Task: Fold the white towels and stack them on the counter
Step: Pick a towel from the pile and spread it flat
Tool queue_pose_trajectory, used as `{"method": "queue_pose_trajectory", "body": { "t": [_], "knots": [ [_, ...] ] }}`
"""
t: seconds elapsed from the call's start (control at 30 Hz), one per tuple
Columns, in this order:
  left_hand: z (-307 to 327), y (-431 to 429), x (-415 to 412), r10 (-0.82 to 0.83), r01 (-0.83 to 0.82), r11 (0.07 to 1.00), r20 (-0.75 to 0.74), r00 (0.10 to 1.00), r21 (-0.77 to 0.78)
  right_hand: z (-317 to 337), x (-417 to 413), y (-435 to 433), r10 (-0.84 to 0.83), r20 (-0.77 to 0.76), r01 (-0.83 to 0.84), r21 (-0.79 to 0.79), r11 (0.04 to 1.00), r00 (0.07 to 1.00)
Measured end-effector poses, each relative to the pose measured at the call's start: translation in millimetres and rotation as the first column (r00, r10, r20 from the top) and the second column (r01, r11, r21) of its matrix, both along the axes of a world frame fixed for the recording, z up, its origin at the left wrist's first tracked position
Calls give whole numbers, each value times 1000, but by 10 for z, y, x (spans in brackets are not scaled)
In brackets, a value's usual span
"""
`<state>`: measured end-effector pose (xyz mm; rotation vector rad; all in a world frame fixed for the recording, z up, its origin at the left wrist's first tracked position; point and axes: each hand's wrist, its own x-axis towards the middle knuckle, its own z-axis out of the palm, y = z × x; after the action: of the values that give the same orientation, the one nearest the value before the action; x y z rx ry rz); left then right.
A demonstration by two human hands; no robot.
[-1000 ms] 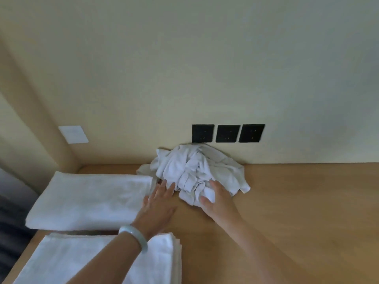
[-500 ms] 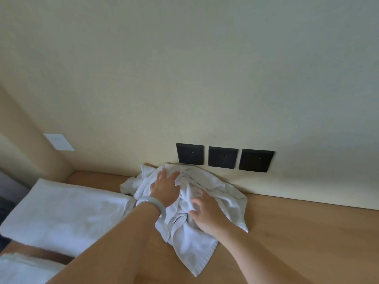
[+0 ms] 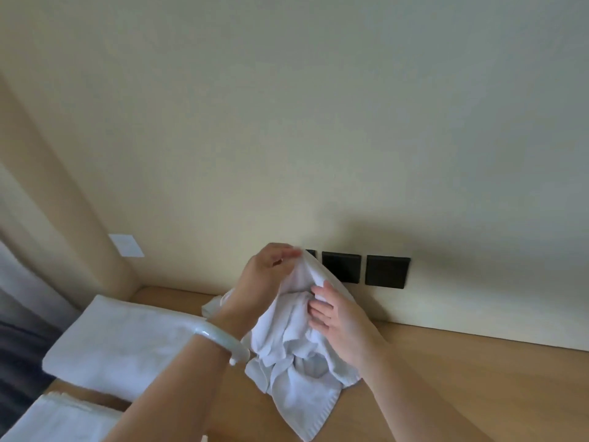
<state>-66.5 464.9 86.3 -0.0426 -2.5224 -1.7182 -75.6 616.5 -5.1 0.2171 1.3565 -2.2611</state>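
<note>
White folded stack (image 3: 63, 419): nearest, at the left front of the bench (image 3: 478, 384); a second folded towel (image 3: 121, 339) lies just behind it, apart.
Bracelet (image 3: 220, 338): pale, on the left wrist, just beside the loose cloth; I judge it could snag a loop.
Crumpled towel (image 3: 296, 349): partly lifted, its lower end trailing on the bench to the right of the folded ones.
Right grip (image 3: 338, 317): released, fingers fairly straight, laid against the bunched middle.
Left grip (image 3: 267, 275): pinches the towel's top edge, raised highest.
Sockets (image 3: 387, 271): dark, on the wall behind.
Step in hand: finding a hem, by my reading. It is best done by sliding the right fingers along the edge from the left pinch to the next corner, then shaking the cloth flat before any fold.
</note>
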Motion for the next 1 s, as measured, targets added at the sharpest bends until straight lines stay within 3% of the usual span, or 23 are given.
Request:
{"method": "queue_pose_trajectory", "body": {
  "t": [0.07,0.2,0.37,0.47,0.5,0.6,0.73,0.8,0.87,1.0],
  "knots": [
    [227,75,107,-63,65,998,-66,996,25,241,19,79,-33,-8,32,-60,998,999],
    [652,238,336,-192,203,978,-160,968,56,775,210,230,35,-132,-23,94,995,991],
    [965,603,556,-372,405,891,-183,910,205,1178,583,459,52,-358,-9,122,992,932],
    [1001,832,754,-508,537,768,-179,842,349,1295,837,648,-154,-450,305,284,909,879],
    [967,884,810,-531,560,753,-184,827,346,1305,893,752,-256,-462,411,274,870,849],
    [705,999,929,-441,450,867,-92,893,215,1333,1044,1123,-480,-317,530,92,843,818],
    [160,1303,1149,-310,294,949,160,937,114,1319,1182,1622,-556,-85,556,-26,831,827],
    [-37,1557,1297,-253,175,955,347,903,239,1285,1282,1892,-541,-49,541,-24,841,839],
    [-258,1838,1437,-256,17,909,524,813,418,1212,1404,2162,-514,-53,513,-36,858,856],
    [-581,2453,1646,-434,-107,722,569,699,683,969,1614,2683,-495,-17,482,-204,852,869]
  ]
}}
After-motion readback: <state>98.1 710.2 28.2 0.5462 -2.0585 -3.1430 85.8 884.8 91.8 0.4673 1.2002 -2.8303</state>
